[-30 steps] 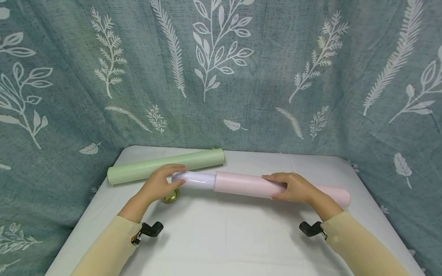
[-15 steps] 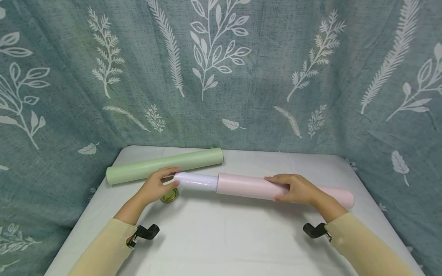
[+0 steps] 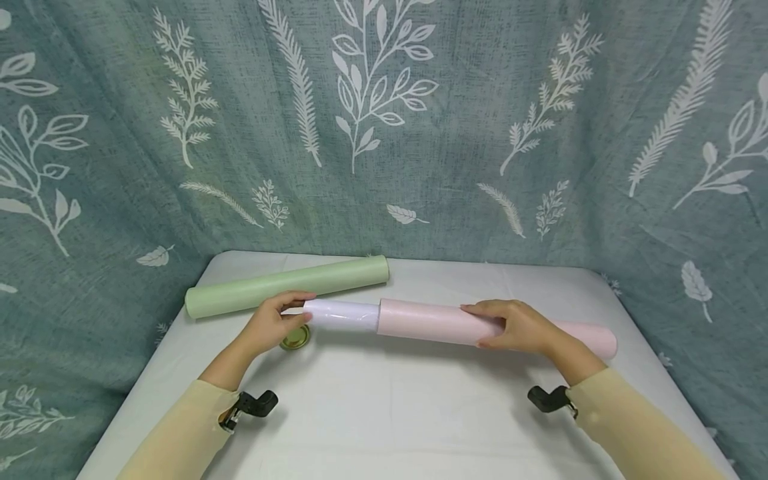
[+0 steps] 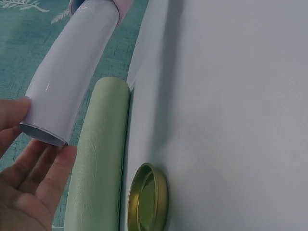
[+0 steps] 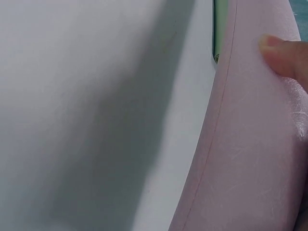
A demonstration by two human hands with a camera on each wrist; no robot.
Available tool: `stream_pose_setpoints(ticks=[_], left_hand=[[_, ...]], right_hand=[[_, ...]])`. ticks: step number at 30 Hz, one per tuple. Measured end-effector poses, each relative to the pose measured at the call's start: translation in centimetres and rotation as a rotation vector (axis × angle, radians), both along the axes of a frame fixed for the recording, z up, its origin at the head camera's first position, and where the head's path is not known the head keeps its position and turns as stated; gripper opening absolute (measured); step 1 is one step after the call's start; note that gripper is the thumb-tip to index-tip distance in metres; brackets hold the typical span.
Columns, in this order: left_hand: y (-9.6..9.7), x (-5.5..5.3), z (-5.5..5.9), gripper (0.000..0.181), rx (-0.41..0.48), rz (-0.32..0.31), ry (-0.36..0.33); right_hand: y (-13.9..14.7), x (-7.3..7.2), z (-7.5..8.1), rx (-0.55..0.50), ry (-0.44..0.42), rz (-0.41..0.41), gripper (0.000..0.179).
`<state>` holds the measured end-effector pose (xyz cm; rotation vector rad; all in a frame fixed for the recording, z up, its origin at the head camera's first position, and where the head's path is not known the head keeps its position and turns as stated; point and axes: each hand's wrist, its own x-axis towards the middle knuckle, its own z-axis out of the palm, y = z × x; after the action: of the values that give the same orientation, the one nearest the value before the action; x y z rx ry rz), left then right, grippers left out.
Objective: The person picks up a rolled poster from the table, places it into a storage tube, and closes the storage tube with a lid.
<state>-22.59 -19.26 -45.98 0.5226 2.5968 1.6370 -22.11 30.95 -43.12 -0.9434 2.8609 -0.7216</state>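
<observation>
A glossy white paper roll point(image 3: 343, 315) sticks out of the left end of a long pink tube point(image 3: 435, 321); its inner part is hidden. My left hand point(image 3: 273, 325) holds the roll's free end, the thumb point(image 4: 17, 111) on one side and fingertips point(image 4: 67, 153) at the opposite rim. My right hand point(image 3: 517, 327) grips the pink tube right of its middle. In the right wrist view, the thumb point(image 5: 279, 53) lies on the tube's surface. The tube and roll are held above the table, over a shadow.
A green tube point(image 3: 288, 287) lies behind the left hand on the white-covered table point(image 3: 390, 413). A round gold lid point(image 3: 295, 337) lies just below the left hand. A patterned teal curtain point(image 3: 240, 133) surrounds the table's back and sides.
My left hand has drawn back slightly left to the white roll's end. The pink tube and right hand have shifted a little to the right.
</observation>
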Motion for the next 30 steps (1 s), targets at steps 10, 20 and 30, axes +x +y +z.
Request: stream_pose_setpoints(ticks=[10, 20, 30], left_hand=[[0.9, 0.0, 0.0, 0.041, 0.049, -0.035, -0.016], [2.5, 0.0, -0.2, 0.042, 0.064, -0.045, -0.049], [4.3, -0.5, 0.0, 0.043, 0.105, -0.036, -0.087]], right_hand=[[-0.1, 0.3, 0.2, -0.007, 0.022, 0.011, 0.069], [-0.3, 0.4, 0.1, 0.001, 0.031, 0.017, 0.069], [-0.8, 0.2, 0.3, 0.005, 0.043, 0.006, 0.07]])
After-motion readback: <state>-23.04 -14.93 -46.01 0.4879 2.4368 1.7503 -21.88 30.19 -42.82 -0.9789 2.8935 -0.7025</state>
